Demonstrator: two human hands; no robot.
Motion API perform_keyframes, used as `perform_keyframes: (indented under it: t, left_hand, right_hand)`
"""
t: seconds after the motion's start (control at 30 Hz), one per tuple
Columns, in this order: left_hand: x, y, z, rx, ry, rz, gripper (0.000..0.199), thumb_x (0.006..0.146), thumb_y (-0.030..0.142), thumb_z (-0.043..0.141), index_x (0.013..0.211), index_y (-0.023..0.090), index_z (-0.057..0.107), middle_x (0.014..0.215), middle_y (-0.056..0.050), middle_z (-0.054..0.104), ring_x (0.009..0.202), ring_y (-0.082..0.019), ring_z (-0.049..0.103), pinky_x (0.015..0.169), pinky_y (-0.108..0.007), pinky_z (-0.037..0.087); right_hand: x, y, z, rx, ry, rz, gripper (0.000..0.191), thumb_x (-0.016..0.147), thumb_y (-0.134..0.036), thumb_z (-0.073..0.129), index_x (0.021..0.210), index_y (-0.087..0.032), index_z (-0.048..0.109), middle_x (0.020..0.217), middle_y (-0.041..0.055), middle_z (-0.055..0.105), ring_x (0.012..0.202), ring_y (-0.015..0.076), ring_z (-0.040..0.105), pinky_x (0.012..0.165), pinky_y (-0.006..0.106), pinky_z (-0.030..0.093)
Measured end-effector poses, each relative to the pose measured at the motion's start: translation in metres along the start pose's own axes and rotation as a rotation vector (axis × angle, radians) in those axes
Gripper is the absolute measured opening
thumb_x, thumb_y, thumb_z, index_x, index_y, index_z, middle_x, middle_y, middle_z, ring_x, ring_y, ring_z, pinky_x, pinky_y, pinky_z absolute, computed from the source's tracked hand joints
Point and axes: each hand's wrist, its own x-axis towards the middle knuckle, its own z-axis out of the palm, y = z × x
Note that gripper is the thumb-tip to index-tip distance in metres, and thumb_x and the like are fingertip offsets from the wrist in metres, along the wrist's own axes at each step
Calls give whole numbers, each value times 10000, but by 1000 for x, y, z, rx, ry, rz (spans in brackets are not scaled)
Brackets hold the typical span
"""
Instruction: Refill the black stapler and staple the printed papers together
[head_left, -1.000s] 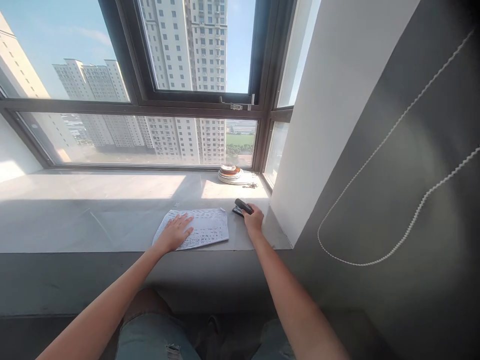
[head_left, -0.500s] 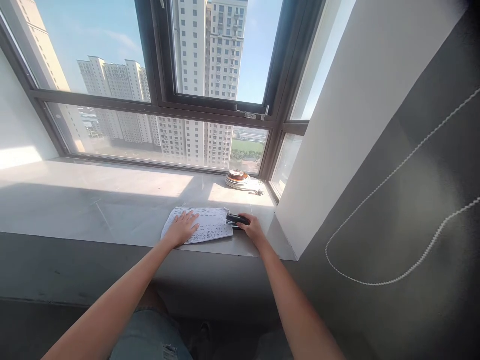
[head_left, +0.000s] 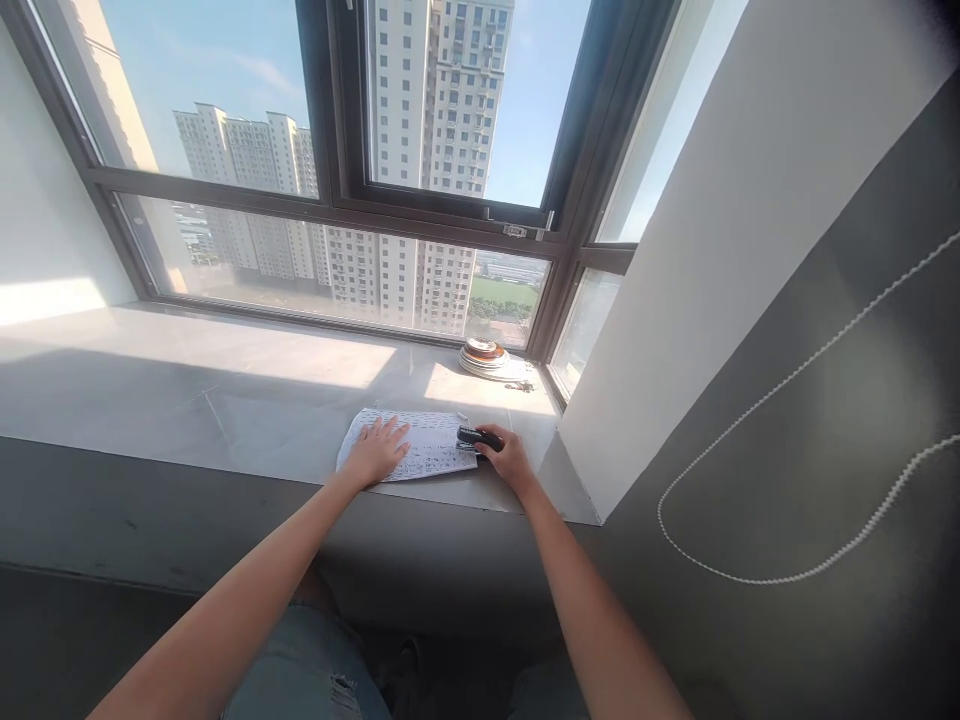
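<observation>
Sheets of paper covered in writing lie on the window sill, their left end curved. My left hand rests flat on the left part of the paper with its fingers spread. At the paper's right edge, my right hand is closed around a black stapler. The stapler's front end reaches over the paper, and part of its lower half is hidden by the paper and my fingers.
A coil of pale and brown flat material lies by the window corner. The grey sill runs left below the dark window frame. A wall stands at right, with a white bead cord hanging beyond it.
The view has tilted and shifted slightly. The stapler sits a little further over the paper's right edge, and its lower part shows less. My left hand stays flat on the paper.
</observation>
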Motion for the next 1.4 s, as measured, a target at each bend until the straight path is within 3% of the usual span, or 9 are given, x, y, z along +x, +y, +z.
perform_keyframes:
  t: [0.17, 0.33, 0.5, 0.63, 0.87, 1.03, 1.13, 1.27, 1.4]
  left_hand:
    - [-2, 36, -10, 87, -41, -191, 784, 1008, 660, 303, 1661, 228, 345, 1712, -173, 298, 1534, -492, 282, 1174, -641, 301]
    - [2, 39, -30, 150, -20, -104, 703, 1000, 620, 387, 1479, 151, 600, 1530, -249, 528, 1403, -458, 466, 1102, -576, 409]
    - [0, 4, -21, 32, -26, 229, 606, 1047, 566, 322, 1616, 375, 412, 1726, -48, 303, 1565, -387, 272, 1228, -618, 246]
    - [-5, -8, -7, 11, -8, 112, 613, 1063, 550, 267, 1632, 358, 388, 1732, -65, 285, 1576, -403, 250, 1224, -661, 215]
    - [-10, 21, -11, 115, 72, -75, 644, 999, 577, 372, 1523, 249, 552, 1592, -192, 471, 1396, -464, 464, 1092, -635, 392]
    - [-15, 34, -6, 64, 182, 112, 597, 982, 520, 435, 1428, 152, 583, 1605, -204, 448, 1540, -406, 297, 1256, -593, 208]
    - [-16, 35, 3, -22, 171, 235, 541, 1018, 436, 381, 1459, 176, 554, 1657, -143, 404, 1582, -343, 248, 1293, -552, 171]
    - [-15, 42, 9, -60, 100, 151, 578, 1039, 483, 361, 1544, 237, 494, 1676, -113, 388, 1569, -392, 270, 1264, -625, 204]
    - [-17, 56, 2, -16, 101, 97, 570, 1020, 450, 426, 1528, 210, 525, 1641, -154, 431, 1553, -412, 298, 1244, -645, 236]
  right_hand:
    - [2, 8, 0, -30, 87, 30, 304, 813, -393, 696, 1071, -256, 780, 1044, 57, 790, 990, 306, 721, 903, 448, 564]
    - [2, 7, -4, -108, 168, 72, 334, 799, -403, 665, 1067, -244, 783, 1061, 85, 776, 1004, 326, 700, 946, 490, 542]
    - [2, 10, -6, -116, 259, 124, 353, 785, -398, 655, 1070, -241, 792, 1059, 94, 772, 1025, 332, 685, 984, 507, 528]
    - [1, 10, -6, -84, 272, 139, 334, 787, -393, 662, 1062, -256, 794, 1101, 78, 774, 1090, 335, 669, 1042, 520, 508]
    - [1, 8, -5, -85, 176, 46, 299, 813, -373, 675, 1066, -262, 790, 1095, 75, 783, 1077, 335, 690, 1024, 527, 531]
    - [-1, 4, -4, -58, 95, -6, 297, 833, -387, 688, 1078, -250, 786, 1114, 80, 780, 1065, 316, 705, 971, 483, 559]
    - [-2, -3, -4, -35, 41, -7, 298, 846, -397, 694, 1088, -245, 781, 1126, 85, 775, 1071, 313, 703, 965, 473, 556]
    - [-3, -9, -3, -21, -1, -49, 275, 850, -371, 701, 1083, -245, 776, 1122, 75, 773, 1067, 299, 703, 986, 459, 545]
    - [-3, -3, -1, -78, 41, -72, 270, 856, -343, 676, 1084, -243, 778, 1115, 83, 770, 1075, 305, 693, 999, 471, 539]
